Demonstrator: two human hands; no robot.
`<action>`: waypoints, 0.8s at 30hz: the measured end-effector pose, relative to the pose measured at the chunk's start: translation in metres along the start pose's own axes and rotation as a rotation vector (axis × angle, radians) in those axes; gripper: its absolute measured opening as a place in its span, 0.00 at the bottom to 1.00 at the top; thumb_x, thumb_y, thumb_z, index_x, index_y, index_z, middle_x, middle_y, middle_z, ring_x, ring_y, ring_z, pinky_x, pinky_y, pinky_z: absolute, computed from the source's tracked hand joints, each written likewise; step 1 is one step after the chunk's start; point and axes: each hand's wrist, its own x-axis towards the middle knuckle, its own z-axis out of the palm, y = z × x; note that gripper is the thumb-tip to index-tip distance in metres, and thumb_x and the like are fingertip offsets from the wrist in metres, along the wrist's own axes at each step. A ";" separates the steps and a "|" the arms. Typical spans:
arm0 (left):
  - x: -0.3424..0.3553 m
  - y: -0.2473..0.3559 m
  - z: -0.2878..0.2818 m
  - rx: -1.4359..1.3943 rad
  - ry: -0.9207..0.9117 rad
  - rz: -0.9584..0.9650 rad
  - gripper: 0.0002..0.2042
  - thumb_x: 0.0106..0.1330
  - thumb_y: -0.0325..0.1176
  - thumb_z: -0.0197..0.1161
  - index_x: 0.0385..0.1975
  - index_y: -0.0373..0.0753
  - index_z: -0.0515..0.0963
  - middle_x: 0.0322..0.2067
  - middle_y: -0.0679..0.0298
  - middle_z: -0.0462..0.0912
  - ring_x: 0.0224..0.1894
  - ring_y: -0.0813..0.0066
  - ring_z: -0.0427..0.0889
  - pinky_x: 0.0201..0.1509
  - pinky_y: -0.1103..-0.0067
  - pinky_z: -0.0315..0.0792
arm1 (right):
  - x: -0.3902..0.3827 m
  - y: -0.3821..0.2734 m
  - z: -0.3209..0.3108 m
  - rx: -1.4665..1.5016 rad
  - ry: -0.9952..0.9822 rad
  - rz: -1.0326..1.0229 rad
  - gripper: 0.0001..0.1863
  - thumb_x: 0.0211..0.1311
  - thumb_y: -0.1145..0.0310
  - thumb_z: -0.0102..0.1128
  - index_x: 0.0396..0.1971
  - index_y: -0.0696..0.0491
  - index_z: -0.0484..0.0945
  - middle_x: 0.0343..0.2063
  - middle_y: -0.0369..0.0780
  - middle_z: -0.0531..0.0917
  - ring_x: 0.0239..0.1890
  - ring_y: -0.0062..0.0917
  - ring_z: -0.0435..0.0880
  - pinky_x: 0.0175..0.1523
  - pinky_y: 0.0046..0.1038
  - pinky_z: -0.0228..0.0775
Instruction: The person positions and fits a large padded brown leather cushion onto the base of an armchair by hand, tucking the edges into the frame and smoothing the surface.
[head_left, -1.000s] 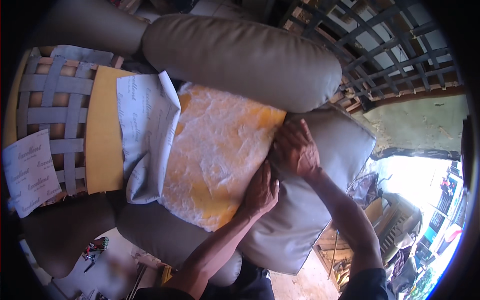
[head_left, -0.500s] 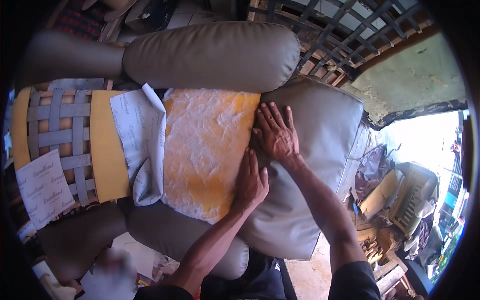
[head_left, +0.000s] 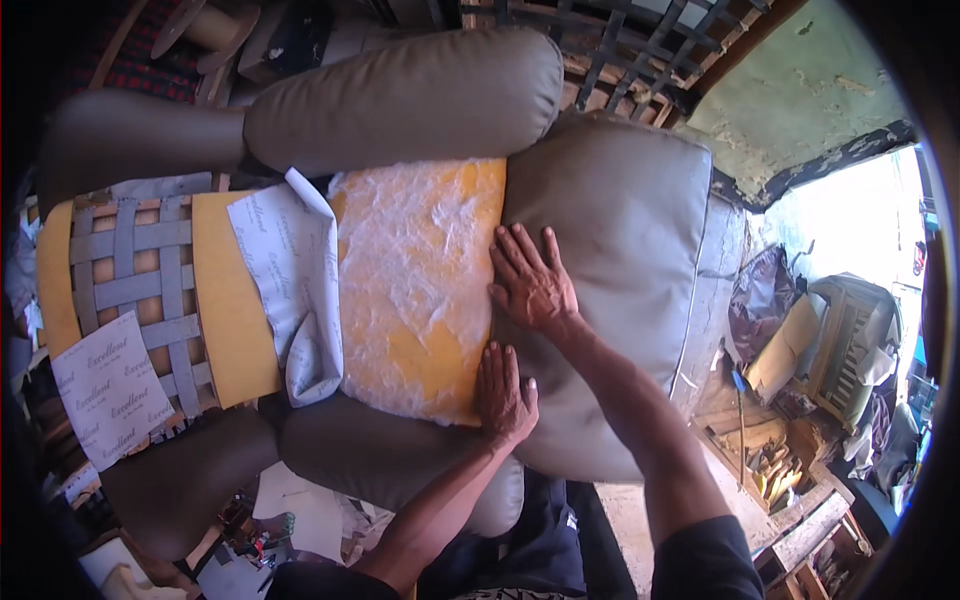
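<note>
Two bare hands press on one brown cushion, along its seam with one yellow foam panel (head_left: pixel 440 370). The right hand (head_left: pixel 535 280) lies flat, palm down, fingers slightly fanned, fingertips at the panel's edge. The left hand (head_left: pixel 508 400) is nearer the body, also flattened, fingers straight and close together, at the same edge; neither grips anything. The cushion (head_left: pixel 625 220) is to the right of the panel, whose top carries white fluff (head_left: pixel 420 230). Two padded armrests, one far (head_left: pixel 410 100) and one near (head_left: pixel 400 455), flank the panel. Leftward are two printed white sheets, one folded (head_left: pixel 290 260), one flat (head_left: pixel 110 390), and two yellow strips (head_left: pixel 235 300) beside woven grey straps (head_left: pixel 135 250).
</note>
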 end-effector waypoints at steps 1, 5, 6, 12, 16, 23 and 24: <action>-0.014 -0.004 -0.004 0.005 -0.013 -0.020 0.36 0.69 0.42 0.52 0.73 0.32 0.49 0.73 0.39 0.46 0.75 0.41 0.47 0.76 0.54 0.44 | -0.001 -0.007 -0.002 0.022 -0.008 -0.010 0.33 0.70 0.49 0.45 0.70 0.49 0.62 0.74 0.39 0.57 0.77 0.31 0.49 0.77 0.52 0.32; -0.015 -0.003 -0.002 -0.017 -0.022 0.048 0.36 0.69 0.41 0.53 0.73 0.33 0.47 0.72 0.37 0.45 0.74 0.37 0.47 0.76 0.53 0.44 | 0.002 0.003 -0.003 -0.097 0.051 -0.017 0.32 0.70 0.49 0.46 0.69 0.49 0.63 0.72 0.39 0.61 0.76 0.31 0.51 0.77 0.54 0.33; -0.014 -0.006 -0.003 -0.026 0.003 0.053 0.36 0.69 0.40 0.54 0.73 0.33 0.48 0.72 0.37 0.46 0.74 0.37 0.47 0.76 0.53 0.45 | -0.003 -0.003 -0.002 -0.173 0.046 -0.001 0.32 0.70 0.49 0.47 0.69 0.48 0.63 0.71 0.39 0.62 0.76 0.31 0.52 0.77 0.55 0.33; -0.022 -0.014 -0.002 -0.013 0.091 0.049 0.37 0.67 0.42 0.56 0.72 0.33 0.50 0.71 0.37 0.50 0.73 0.38 0.52 0.75 0.55 0.51 | -0.035 -0.004 0.010 -0.169 -0.110 -0.363 0.25 0.70 0.54 0.47 0.60 0.52 0.74 0.65 0.38 0.72 0.74 0.31 0.56 0.78 0.51 0.37; 0.001 -0.011 -0.016 -0.107 -0.041 -0.107 0.37 0.66 0.44 0.58 0.70 0.31 0.54 0.65 0.35 0.61 0.66 0.38 0.64 0.70 0.57 0.59 | -0.008 -0.016 0.011 -0.309 -0.224 -0.481 0.19 0.63 0.60 0.51 0.46 0.53 0.83 0.56 0.39 0.78 0.67 0.32 0.66 0.78 0.46 0.41; -0.008 -0.015 -0.009 -0.092 -0.019 -0.154 0.39 0.68 0.50 0.56 0.69 0.27 0.54 0.67 0.39 0.60 0.69 0.43 0.61 0.72 0.59 0.56 | -0.034 -0.038 0.030 -0.282 -0.073 -0.378 0.18 0.59 0.62 0.53 0.44 0.54 0.83 0.48 0.39 0.80 0.59 0.35 0.74 0.77 0.46 0.46; -0.012 -0.019 -0.014 -0.094 -0.007 -0.158 0.39 0.68 0.50 0.56 0.69 0.27 0.54 0.67 0.39 0.60 0.69 0.43 0.61 0.72 0.59 0.56 | -0.051 -0.051 0.029 -0.179 -0.072 -0.411 0.20 0.60 0.61 0.53 0.48 0.55 0.81 0.53 0.39 0.79 0.63 0.35 0.71 0.77 0.46 0.45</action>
